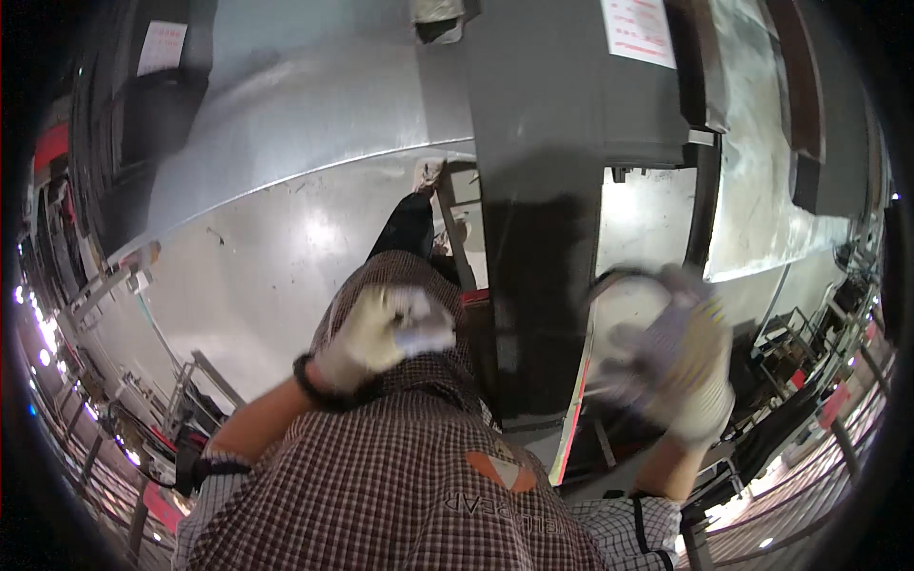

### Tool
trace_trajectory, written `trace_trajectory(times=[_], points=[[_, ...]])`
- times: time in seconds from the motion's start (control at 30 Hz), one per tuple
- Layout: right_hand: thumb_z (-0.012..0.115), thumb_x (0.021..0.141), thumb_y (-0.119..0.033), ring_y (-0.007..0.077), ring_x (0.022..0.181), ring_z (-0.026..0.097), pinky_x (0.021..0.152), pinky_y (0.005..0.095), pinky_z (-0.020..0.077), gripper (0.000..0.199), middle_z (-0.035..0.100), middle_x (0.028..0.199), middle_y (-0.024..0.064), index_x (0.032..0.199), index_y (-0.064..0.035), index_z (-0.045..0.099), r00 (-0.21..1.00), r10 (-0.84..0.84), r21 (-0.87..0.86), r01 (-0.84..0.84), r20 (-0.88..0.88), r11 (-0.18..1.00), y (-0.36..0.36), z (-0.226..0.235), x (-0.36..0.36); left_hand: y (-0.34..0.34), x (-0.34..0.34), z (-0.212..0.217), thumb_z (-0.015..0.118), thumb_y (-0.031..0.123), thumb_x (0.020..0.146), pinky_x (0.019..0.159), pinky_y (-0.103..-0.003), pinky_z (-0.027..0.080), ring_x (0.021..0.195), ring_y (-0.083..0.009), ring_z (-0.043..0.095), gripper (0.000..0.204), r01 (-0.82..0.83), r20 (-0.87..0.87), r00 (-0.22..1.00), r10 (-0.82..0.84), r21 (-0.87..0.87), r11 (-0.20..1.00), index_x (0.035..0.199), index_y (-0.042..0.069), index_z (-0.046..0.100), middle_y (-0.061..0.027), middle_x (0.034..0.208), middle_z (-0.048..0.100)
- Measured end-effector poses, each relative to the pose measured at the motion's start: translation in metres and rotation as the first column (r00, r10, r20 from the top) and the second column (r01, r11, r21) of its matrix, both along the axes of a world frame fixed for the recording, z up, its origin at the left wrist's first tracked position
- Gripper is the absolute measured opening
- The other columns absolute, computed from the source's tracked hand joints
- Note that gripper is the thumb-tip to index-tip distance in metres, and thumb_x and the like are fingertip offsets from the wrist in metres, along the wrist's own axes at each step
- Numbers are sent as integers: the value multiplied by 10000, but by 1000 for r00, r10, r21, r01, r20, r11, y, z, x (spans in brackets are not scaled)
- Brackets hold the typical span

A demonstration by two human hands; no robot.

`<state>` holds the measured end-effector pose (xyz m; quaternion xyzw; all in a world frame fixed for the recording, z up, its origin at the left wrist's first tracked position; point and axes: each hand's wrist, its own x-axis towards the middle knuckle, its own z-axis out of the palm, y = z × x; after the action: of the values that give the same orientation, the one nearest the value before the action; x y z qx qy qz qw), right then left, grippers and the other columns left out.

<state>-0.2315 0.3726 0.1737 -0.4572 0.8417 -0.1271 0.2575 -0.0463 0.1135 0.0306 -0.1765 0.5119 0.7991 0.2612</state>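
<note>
My left hand [376,333], in a whitish work glove with a dark band at the wrist, is in front of my checked apron [400,447]. Its fingers curl together around something small and pale that I cannot make out. To the right, my right hand [685,366] is gloved too and smeared by motion, so its fingers cannot be read. By its fingertips a thin dark curved shape [619,273] shows, too blurred to name. Between the hands a long dark grey panel [533,285] runs away from me, nearest to my right hand.
Large bare metal sheets [314,86] lie across the far side, with another shiny sheet [762,171] at the right. Dark blocks [152,124] stand at the far left. A printed paper [638,30] lies on the dark surface. Racks [790,347] fill the right edge.
</note>
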Motion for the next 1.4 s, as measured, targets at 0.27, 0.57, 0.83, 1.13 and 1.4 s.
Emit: trace_trajectory(times=[0.27, 0.57, 0.83, 1.13, 1.4], points=[[787, 908, -250, 260, 1145, 626, 1002, 360, 487, 466, 649, 1282, 147, 1285, -20, 638, 654, -756, -254, 737, 36, 626, 55, -134, 35, 71, -55, -177, 899, 129, 754, 882, -342, 571, 933, -206, 682, 513, 258, -128, 942, -310, -311, 914, 1172, 13, 626, -96, 1119, 668], [785, 741, -364, 539, 1450, 278, 1142, 785, 150, 817, 333, 1561, 308, 1454, -116, 472, 747, -559, 97, 626, -361, 774, -41, -155, 145, 101, -58, -213, 772, 95, 873, 1017, -338, 528, 1094, -210, 654, 456, 332, -194, 915, -353, -134, 934, 1283, 7, 591, -91, 1191, 672], [759, 720, -279, 526, 1415, 337, 1140, 767, 180, 794, 399, 1528, 278, 1450, -131, 486, 729, -612, -25, 637, -305, 771, -54, -133, 120, -2, 1, -59, 637, 47, 965, 1025, -377, 534, 1093, -198, 657, 282, -227, 174, 969, 176, 337, 914, 1246, 39, 614, -82, 1115, 663], [671, 873, -276, 274, 981, 642, 903, 489, 493, 336, 650, 985, 108, 1140, -73, 652, 972, -197, -247, 161, -128, 955, -31, -51, 65, 84, -47, -33, 764, 278, 868, 912, -354, 547, 960, -246, 673, 452, -60, -245, 966, -78, -510, 858, 1214, 34, 606, -115, 1084, 682], [737, 870, -207, 303, 737, 706, 653, 363, 560, 158, 732, 823, 105, 975, -90, 762, 906, -384, 87, 374, 176, 923, 47, -112, -20, 96, -34, -66, 926, 166, 740, 976, -342, 550, 1076, -185, 692, 671, -22, 111, 993, 33, -106, 994, 1302, -7, 602, -102, 1174, 736]])
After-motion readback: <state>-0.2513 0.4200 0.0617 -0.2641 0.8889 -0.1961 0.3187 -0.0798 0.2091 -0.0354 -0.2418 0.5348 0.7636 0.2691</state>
